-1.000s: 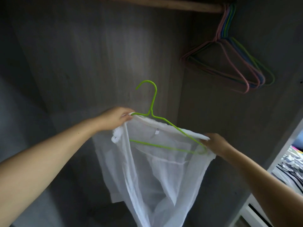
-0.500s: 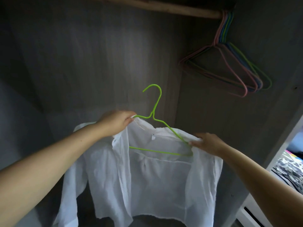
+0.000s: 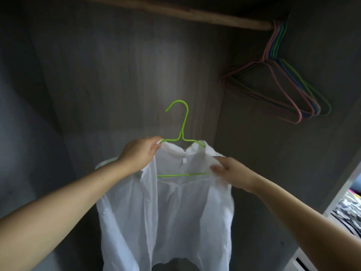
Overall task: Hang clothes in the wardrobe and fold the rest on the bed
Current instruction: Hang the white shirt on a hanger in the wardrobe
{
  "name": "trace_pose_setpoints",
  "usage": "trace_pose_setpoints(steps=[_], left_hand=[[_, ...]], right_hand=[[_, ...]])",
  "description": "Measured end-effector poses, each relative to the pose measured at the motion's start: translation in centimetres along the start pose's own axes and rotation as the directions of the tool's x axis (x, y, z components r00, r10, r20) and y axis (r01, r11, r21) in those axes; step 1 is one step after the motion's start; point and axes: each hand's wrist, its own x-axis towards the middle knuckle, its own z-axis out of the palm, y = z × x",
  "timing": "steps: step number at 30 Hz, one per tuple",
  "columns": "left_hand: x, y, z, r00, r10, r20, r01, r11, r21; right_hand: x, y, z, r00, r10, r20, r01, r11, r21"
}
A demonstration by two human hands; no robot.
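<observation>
A sheer white shirt (image 3: 172, 208) hangs on a green wire hanger (image 3: 183, 122) inside the dark wardrobe. My left hand (image 3: 138, 153) grips the hanger's left shoulder together with the shirt's collar edge. My right hand (image 3: 228, 171) pinches the shirt fabric over the hanger's right shoulder. The hanger's hook points up, well below the wooden rail (image 3: 195, 15). The shirt's front is open, and the hanger's lower bar shows through it.
Several bare wire hangers (image 3: 281, 89) in pink, blue and green hang at the rail's right end. The wardrobe's white frame (image 3: 336, 194) runs down the right, with patterned fabric (image 3: 349, 214) beyond it.
The shirt has spread out over both hanger shoulders and now hangs flat. The hanger has levelled and risen a little. My right hand has slid inward along the right shoulder.
</observation>
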Motion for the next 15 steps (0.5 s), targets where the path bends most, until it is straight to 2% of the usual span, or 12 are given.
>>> trace_pose_setpoints(steps=[1, 2, 3, 4, 5, 6, 7, 8, 9, 12, 15], left_hand=[[-0.1, 0.1, -0.1, 0.999, -0.021, -0.042, 0.02, 1.0, -0.015], [-0.3, 0.1, -0.3, 0.997, -0.032, -0.076, 0.029, 0.999, -0.047], [-0.4, 0.0, -0.6, 0.994, -0.031, -0.102, 0.022, 0.996, -0.086], [-0.4, -0.2, -1.1, 0.993, -0.021, -0.117, 0.007, 0.993, -0.121], [-0.5, -0.4, -1.7, 0.992, -0.009, -0.124, -0.009, 0.99, -0.143], [-0.5, -0.7, -2.3, 0.992, 0.002, -0.128, -0.022, 0.988, -0.152], [-0.6, -0.9, -2.8, 0.991, 0.015, -0.135, -0.036, 0.988, -0.153], [-0.6, -0.9, -3.3, 0.989, 0.027, -0.143, -0.049, 0.987, -0.153], [-0.6, -0.9, -3.7, 0.988, 0.041, -0.152, -0.066, 0.984, -0.163], [-0.7, 0.0, -4.4, 0.988, 0.079, -0.135, -0.111, 0.962, -0.249], [-0.7, 0.3, -4.4, 0.976, 0.11, -0.188, -0.149, 0.967, -0.207]], right_hand=[[-0.6, -1.2, 0.3, 0.981, 0.002, 0.192, -0.012, 0.999, 0.051], [-1.2, -2.1, 0.2, 0.924, 0.009, 0.383, -0.013, 1.0, 0.009], [-1.7, -3.1, -0.3, 0.873, 0.026, 0.487, 0.033, 0.993, -0.112], [-1.7, -3.7, -1.1, 0.887, -0.005, 0.462, 0.131, 0.962, -0.241], [-1.4, -4.4, -2.1, 0.942, -0.101, 0.32, 0.213, 0.916, -0.339], [-1.1, -5.0, -3.4, 0.969, -0.226, 0.098, 0.246, 0.889, -0.385], [-0.9, -5.6, -4.5, 0.933, -0.341, -0.114, 0.273, 0.879, -0.391], [-0.6, -6.3, -5.2, 0.881, -0.413, -0.229, 0.303, 0.866, -0.397], [-0.1, -7.0, -5.6, 0.865, -0.448, -0.227, 0.328, 0.846, -0.419], [1.5, -8.6, -4.1, 0.92, -0.392, 0.021, 0.352, 0.8, -0.485], [2.4, -10.0, -2.4, 0.884, -0.464, 0.049, 0.429, 0.767, -0.478]])
